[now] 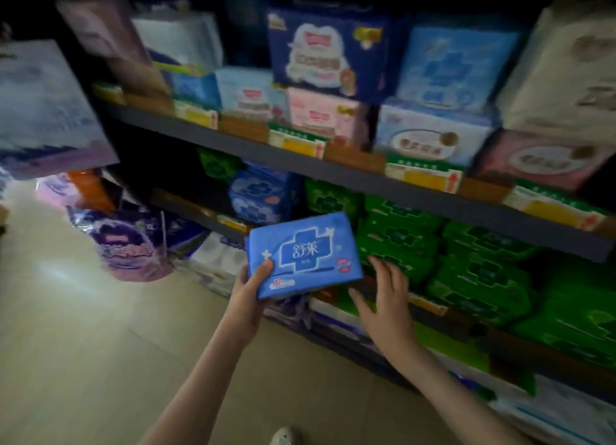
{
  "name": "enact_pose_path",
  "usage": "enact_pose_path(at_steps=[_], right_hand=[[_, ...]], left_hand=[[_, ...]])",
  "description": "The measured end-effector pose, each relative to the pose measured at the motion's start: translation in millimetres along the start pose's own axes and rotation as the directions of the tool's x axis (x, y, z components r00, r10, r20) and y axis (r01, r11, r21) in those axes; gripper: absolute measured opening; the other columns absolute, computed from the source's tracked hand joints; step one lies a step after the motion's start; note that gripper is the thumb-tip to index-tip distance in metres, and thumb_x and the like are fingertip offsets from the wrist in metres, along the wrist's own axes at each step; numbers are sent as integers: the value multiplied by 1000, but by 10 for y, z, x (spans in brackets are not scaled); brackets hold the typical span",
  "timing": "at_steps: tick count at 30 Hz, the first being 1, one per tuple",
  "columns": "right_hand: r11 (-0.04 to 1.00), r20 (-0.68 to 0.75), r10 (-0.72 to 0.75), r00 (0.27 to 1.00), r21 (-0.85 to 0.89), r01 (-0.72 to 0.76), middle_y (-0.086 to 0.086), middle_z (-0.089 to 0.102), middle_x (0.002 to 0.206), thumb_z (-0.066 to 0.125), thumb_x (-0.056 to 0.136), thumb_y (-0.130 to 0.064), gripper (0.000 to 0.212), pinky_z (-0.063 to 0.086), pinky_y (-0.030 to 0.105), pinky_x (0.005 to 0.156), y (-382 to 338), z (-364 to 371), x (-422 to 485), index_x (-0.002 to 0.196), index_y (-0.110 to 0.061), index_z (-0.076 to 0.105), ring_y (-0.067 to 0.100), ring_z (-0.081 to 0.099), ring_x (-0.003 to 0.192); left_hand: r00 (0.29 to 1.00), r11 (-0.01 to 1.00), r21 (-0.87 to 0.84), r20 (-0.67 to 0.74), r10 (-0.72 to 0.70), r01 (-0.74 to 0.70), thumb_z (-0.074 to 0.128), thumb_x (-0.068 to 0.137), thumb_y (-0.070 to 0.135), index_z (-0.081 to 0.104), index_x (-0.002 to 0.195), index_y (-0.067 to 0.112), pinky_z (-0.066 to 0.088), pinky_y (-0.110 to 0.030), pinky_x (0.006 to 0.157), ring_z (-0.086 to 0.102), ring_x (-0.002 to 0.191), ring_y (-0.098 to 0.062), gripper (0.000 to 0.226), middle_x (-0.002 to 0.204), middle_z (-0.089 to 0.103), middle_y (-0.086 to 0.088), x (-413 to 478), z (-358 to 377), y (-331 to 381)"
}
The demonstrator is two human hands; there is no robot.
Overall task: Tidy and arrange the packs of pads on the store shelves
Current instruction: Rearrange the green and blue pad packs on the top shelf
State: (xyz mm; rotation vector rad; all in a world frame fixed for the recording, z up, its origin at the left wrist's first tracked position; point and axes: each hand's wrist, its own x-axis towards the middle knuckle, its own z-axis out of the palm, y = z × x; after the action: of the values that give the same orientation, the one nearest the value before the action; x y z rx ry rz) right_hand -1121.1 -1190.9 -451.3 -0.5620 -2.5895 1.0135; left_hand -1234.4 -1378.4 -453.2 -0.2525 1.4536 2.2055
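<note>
The blue pack bears the white characters "舒莱" inside a cross-shaped emblem at its middle, and a small "20" near its lower left corner. Print on the other shelf packs and on the price tags is too blurred to read.

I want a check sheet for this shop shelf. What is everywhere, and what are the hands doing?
Surface: dark shelf board with price tags along its front edge.
Job's things: blue pack held in front of the lower shelf; green packs stacked to its right; more blue packs behind it.
Clutter: purple bags hanging or leaning at the shelf's left end.
Grippers: left hand grips the blue pack's lower left corner; right hand open, fingers spread, close beside the pack; contact unclear.
Cables: nothing seen.
Surroundings: pale floor; a shoe tip at the bottom.
</note>
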Motion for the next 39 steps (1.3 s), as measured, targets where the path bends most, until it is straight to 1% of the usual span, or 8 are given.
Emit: enact_pose_path(at_steps=[4,8,12,16,25,31,35,39], right_hand=[[939,238,-66,969,344,-21,-17,48,116,70,83,-22,66,45,17,85,-602,552,313,130,-44,28,2,52,109],[550,549,-115,828,729,-407,-7,59,125,90,50,-42,112,50,29,90,-1193,1058,487,138,-40,20,7,56,116],[432,322,-39,946,859,-275,-1,58,127,94,38,-27,119,53,33,83,-1347,1356,671,135,-38,25,19,59,113],[571,79,10,997,818,-70,-10,54,125,83,51,-23,85,54,28,75,-1188,1427,1113,120,-44,38,14,60,110],[722,-78,-58,995,685,96,-8,49,134,75,61,-36,77,51,23,87,-1155,1438,1600,127,-38,36,10,53,119],[733,137,-191,972,678,48,-15,57,125,67,81,-39,49,49,20,87,-1098,1313,1174,126,-43,48,8,54,116],[790,140,90,986,593,-157,-11,46,138,83,58,-42,92,43,33,100,-846,1251,1344,135,-41,33,7,46,124],[632,410,73,909,686,-360,-7,73,90,93,12,-38,109,53,18,64,-813,1175,1346,112,-23,51,10,67,85]], left_hand=[[929,914,305,-171,327,-266,87,63,30,43,121,11,56,-30,71,66,92,-17,75,116,59,-13,257,-408,194],[535,153,833,190,823,-532,58,78,51,41,119,9,44,-39,86,46,100,-24,61,110,45,-7,398,-621,158],[323,-197,709,527,786,-677,38,94,45,35,131,5,36,-40,94,43,106,-28,54,119,40,-9,590,-854,238],[403,-287,609,741,537,-739,48,84,24,23,146,20,25,-59,109,37,126,-27,68,134,35,-7,910,-1052,351],[600,232,584,582,548,-778,69,82,37,9,147,35,37,-43,107,19,143,-34,88,159,-12,-3,1357,-661,338],[798,668,455,194,570,-588,85,63,38,17,127,56,46,-17,93,47,117,7,95,126,42,27,1151,-679,526],[861,876,140,311,403,-461,82,66,22,40,124,33,56,-32,78,64,105,-15,73,120,57,6,1087,-832,817],[815,973,-55,536,219,-225,89,55,37,57,116,45,56,-35,80,66,103,-24,70,116,66,1,1159,-1102,916]])
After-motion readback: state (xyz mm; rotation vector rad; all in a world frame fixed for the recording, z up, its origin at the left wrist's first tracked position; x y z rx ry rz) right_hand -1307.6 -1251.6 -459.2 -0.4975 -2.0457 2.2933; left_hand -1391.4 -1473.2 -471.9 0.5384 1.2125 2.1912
